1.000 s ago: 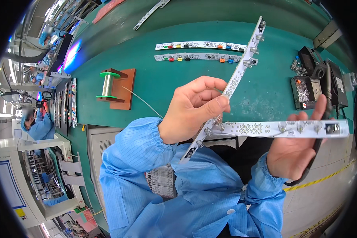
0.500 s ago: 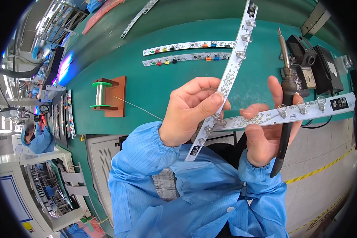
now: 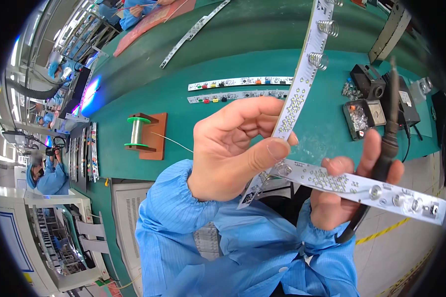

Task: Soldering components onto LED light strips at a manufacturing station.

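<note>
My left hand (image 3: 233, 153) pinches a long white circuit board strip (image 3: 302, 89) between thumb and fingers. The strip stands steeply tilted, with coil springs (image 3: 318, 61) sticking out along it. In my right hand (image 3: 327, 208) is a second white strip (image 3: 327, 179), slanting down to the right and also carrying springs. The same hand holds a soldering iron (image 3: 389, 143) by its dark grip, tip upward, with the handle passing behind the strip. The two strips overlap near my left thumb; whether they touch there I cannot tell.
Left on the green mat stands a solder wire spool (image 3: 135, 132) on a brown holder (image 3: 159, 133). Two strips with coloured parts (image 3: 233, 84) lie behind my hands. At right are a black box of small metal parts (image 3: 357, 119) and a black soldering station (image 3: 404, 99). Other people work at far left.
The right strip's outer end has swung downward and its springs face more toward me. The soldering iron has shifted right and leans further right. The left strip looks closer.
</note>
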Motion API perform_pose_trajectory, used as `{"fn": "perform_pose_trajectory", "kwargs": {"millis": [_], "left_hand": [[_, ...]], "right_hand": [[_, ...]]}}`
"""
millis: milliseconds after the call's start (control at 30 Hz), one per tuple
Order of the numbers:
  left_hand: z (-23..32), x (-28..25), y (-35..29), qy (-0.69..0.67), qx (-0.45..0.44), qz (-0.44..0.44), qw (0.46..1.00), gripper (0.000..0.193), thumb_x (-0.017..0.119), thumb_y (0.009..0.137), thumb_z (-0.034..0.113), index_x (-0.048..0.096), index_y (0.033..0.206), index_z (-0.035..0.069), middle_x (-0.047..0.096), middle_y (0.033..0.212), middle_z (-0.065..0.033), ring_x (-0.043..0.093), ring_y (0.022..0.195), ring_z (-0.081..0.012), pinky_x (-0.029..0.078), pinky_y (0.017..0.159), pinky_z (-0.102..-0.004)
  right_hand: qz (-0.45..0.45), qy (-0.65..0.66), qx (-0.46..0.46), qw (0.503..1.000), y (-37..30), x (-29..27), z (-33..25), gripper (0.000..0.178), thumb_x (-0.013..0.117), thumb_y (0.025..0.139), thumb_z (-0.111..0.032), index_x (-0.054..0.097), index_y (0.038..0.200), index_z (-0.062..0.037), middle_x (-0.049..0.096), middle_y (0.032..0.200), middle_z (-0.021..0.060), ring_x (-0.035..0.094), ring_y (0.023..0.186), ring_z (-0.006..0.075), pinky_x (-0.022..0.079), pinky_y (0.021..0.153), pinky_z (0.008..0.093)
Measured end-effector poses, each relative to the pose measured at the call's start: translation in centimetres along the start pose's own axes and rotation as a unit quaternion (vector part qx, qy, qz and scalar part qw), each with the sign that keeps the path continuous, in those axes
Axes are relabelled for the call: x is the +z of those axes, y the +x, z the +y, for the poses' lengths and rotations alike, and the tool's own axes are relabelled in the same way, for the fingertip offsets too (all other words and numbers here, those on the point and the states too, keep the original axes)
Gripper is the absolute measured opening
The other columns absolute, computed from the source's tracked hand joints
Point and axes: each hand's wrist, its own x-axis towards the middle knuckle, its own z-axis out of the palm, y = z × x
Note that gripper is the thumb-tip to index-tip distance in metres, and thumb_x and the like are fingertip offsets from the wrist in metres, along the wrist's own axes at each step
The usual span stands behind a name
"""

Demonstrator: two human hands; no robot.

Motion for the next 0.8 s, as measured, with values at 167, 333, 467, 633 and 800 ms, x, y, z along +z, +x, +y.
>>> {"fn": "perform_pose_trajectory", "kwargs": {"millis": [167, 333, 467, 633, 800], "left_hand": [[0.4, -0.1, 0.2, -0.011, -0.107, 0.033, 0.994, 0.039, 0.068, 0.081, 0.003, 0.052, 0.116, -0.007, 0.063, 0.098, -0.0138, 0.061, 0.087, -0.0161, 0.051, 0.077, -0.0284], [0.0, -0.4, 0.0, 0.024, -0.092, 0.028, 0.995, 0.037, 0.068, 0.081, 0.005, 0.055, 0.113, -0.006, 0.064, 0.098, -0.0125, 0.061, 0.086, -0.0149, 0.051, 0.077, -0.0279], [-0.4, -0.6, -0.1, 0.053, -0.067, 0.028, 0.996, 0.035, 0.070, 0.080, 0.005, 0.057, 0.111, -0.006, 0.065, 0.097, -0.0118, 0.061, 0.087, -0.0148, 0.051, 0.077, -0.0283], [-1.1, -1.2, -0.5, 0.057, -0.049, 0.042, 0.996, 0.038, 0.073, 0.077, 0.007, 0.058, 0.109, -0.006, 0.065, 0.095, -0.0118, 0.061, 0.086, -0.0154, 0.049, 0.079, -0.0293], [-1.0, -1.1, -0.8, 0.068, -0.058, 0.071, 0.994, 0.038, 0.076, 0.074, 0.008, 0.060, 0.107, -0.004, 0.065, 0.094, -0.0113, 0.061, 0.086, -0.0159, 0.048, 0.079, -0.0295]], "right_hand": [[-0.081, -0.027, 0.015, 0.996, 0.3, -1.3, 0.6, 0.079, 0.077, 0.073, -0.013, 0.028, 0.134, -0.0225, 0.039, 0.135, 0.0229, 0.062, 0.098, 0.0268, 0.055, 0.080, 0.0357], [-0.123, -0.011, 0.015, 0.992, 0.5, -2.0, 0.7, 0.070, 0.077, 0.068, 0.000, 0.037, 0.122, -0.0230, 0.045, 0.128, 0.0248, 0.062, 0.099, 0.0310, 0.056, 0.080, 0.0417], [-0.073, -0.002, -0.027, 0.997, 0.5, -1.6, 1.4, 0.069, 0.076, 0.068, 0.004, 0.038, 0.120, -0.0231, 0.048, 0.125, 0.0233, 0.062, 0.099, 0.0311, 0.057, 0.079, 0.0401], [-0.084, 0.006, -0.050, 0.995, -0.1, -1.9, 1.3, 0.066, 0.075, 0.067, 0.007, 0.043, 0.118, -0.0213, 0.048, 0.126, 0.0213, 0.061, 0.100, 0.0304, 0.057, 0.079, 0.0387], [-0.073, -0.098, 0.046, 0.991, -1.3, -2.7, 0.0, 0.069, 0.077, 0.073, -0.013, 0.032, 0.124, -0.0262, 0.045, 0.128, 0.0167, 0.062, 0.098, 0.0257, 0.055, 0.081, 0.0376]]}}
